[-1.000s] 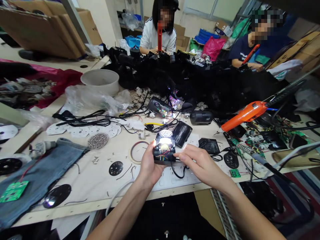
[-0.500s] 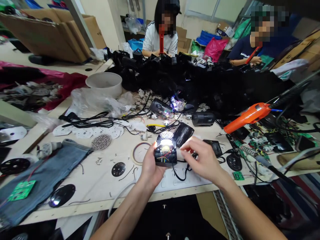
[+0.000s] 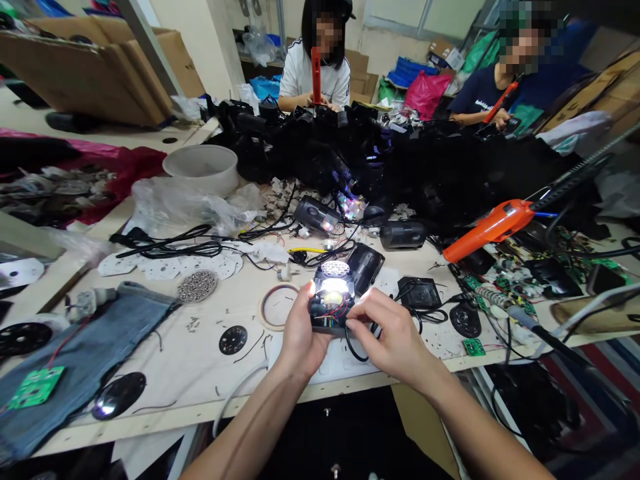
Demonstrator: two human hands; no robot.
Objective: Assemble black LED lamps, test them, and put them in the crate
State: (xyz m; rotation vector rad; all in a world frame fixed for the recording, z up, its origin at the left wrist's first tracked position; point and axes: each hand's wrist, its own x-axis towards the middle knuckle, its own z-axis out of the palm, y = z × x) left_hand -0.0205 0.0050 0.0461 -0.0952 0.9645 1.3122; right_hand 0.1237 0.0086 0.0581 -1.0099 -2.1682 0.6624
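Observation:
My left hand [image 3: 301, 337] is wrapped round an open black lamp housing [image 3: 327, 327], thumb along its left side. Bright white light glows inside the housing, and thin coloured wires [image 3: 336, 311] show in its lower part. A round perforated disc [image 3: 335, 269] stands at its top. My right hand [image 3: 393, 333] is at the housing's lower right edge, thumb and forefinger pinched together by the wires; what lies between the fingertips is too small to make out. A black cord [image 3: 351, 343] loops down just below those fingertips. Behind the housing lies another black casing [image 3: 367, 263].
An orange electric screwdriver [image 3: 490, 230] hangs at the right, near a soldering iron [image 3: 530, 322] and green circuit boards [image 3: 474, 347]. A tape roll [image 3: 267, 319] lies left of my hands. Black casings [image 3: 430, 167] pile up at the back, where two people sit working.
My right hand has moved left and down, from just beside the lamp housing to its lower right edge. My left hand still holds the housing. The view has shifted slightly.

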